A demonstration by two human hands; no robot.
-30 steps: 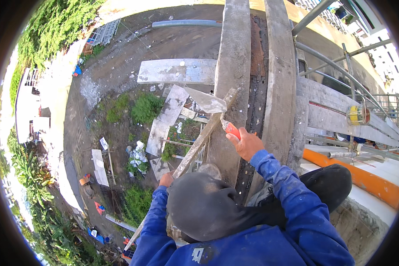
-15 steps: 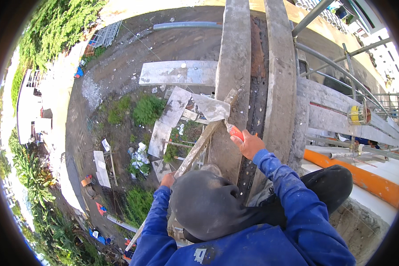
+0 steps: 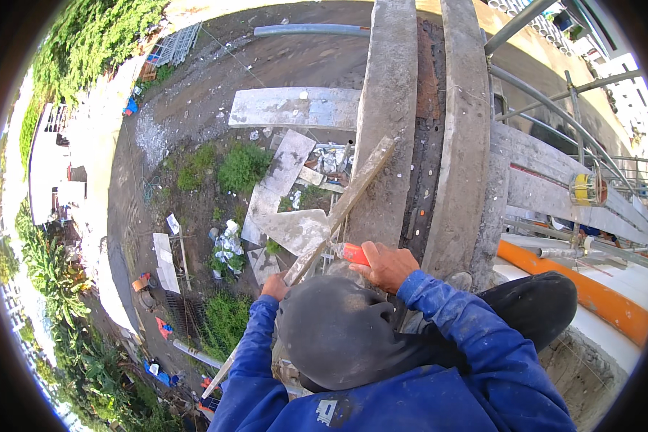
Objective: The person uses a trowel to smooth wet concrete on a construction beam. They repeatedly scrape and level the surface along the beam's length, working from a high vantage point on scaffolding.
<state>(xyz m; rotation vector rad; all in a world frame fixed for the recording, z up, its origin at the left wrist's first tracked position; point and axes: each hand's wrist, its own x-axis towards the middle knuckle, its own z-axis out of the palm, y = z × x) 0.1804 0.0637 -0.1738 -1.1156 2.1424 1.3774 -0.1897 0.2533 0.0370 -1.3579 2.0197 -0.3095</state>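
My right hand [image 3: 389, 268] is wrapped round the red handle of a trowel [image 3: 299, 229]. Its grey, pointed blade reaches left past a long, mortar-stained wooden strip [image 3: 360, 180]; whether the blade touches the wood I cannot tell. Near its lower end, my left hand [image 3: 275, 286] grips the strip. The strip slants up to the right, its far end over a rough concrete beam [image 3: 387, 122]. Below my hands, my bent knee [image 3: 331, 327] in dark cloth hides part of the strip's lower run.
A second concrete beam [image 3: 462, 137] runs alongside, with a dark gap between. On the right stand metal scaffold pipes [image 3: 540, 93], an orange pipe [image 3: 576, 281] and a yellow reel [image 3: 587, 189]. Far below on the left lie ground, flat panels [image 3: 295, 108], shrubs [image 3: 245, 169] and rubble.
My right hand has brought the trowel down and to the left along the wooden strip, its blade now nearer my left hand. My left hand keeps its grip on the strip.
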